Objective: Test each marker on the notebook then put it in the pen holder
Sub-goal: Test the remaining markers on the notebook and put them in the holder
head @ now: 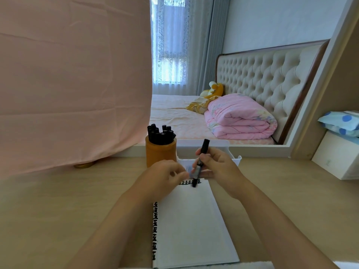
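Holding a Black Marker Over the Notebook

The marker (200, 164) was black with a grey label band round the middle of its barrel. It stood nearly upright, leaning slightly, with its lower tip at the top edge of the notebook (192, 226). The notebook lay open on the counter (58, 200), its white page bearing rows of black marks along the top and left edges.

The right hand (219, 167) gripped the marker about its middle, fingers curled round the barrel. The left hand (163, 177) hovered just beside the marker's lower end with its fingers curled; motion blur hid whether it held anything.

Behind the hands stood the orange pen holder (160, 154), filled with other markers (160, 133), just beside a white tray (206, 150).
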A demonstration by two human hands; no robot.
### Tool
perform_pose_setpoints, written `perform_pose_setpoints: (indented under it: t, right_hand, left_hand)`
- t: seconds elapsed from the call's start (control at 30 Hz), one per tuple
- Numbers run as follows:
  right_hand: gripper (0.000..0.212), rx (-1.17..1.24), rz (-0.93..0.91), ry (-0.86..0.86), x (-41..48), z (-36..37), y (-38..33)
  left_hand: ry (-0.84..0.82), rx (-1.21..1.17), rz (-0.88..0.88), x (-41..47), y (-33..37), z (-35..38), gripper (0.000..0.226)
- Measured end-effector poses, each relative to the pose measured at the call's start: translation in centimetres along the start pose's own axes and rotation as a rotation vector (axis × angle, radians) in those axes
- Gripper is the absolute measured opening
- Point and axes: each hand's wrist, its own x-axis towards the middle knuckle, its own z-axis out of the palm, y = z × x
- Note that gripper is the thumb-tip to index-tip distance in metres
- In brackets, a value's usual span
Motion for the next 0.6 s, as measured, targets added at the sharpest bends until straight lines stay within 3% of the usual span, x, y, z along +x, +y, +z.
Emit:
perform_pose_setpoints:
  t: [0.23,0.37,0.6]
  right_hand:
    - [0.016,-0.691,-0.092,-0.13,0.6,-2.1,-0.4]
    - [0.021,-0.802,-0.081,-0.196,0.3,-2.0,-0.9]
    - [0.019,-0.923,-0.142,-0.233,0.4,-1.2,0.3]
  left_hand:
    - [0.19,0.024,0.085,0.1,0.9,-0.6,0.035]
    - [0.167,0.156,0.194,0.2,1.6,-0.2,0.028]
    - [0.116,0.17,0.2,0.3,0.3,-0.3,0.014]
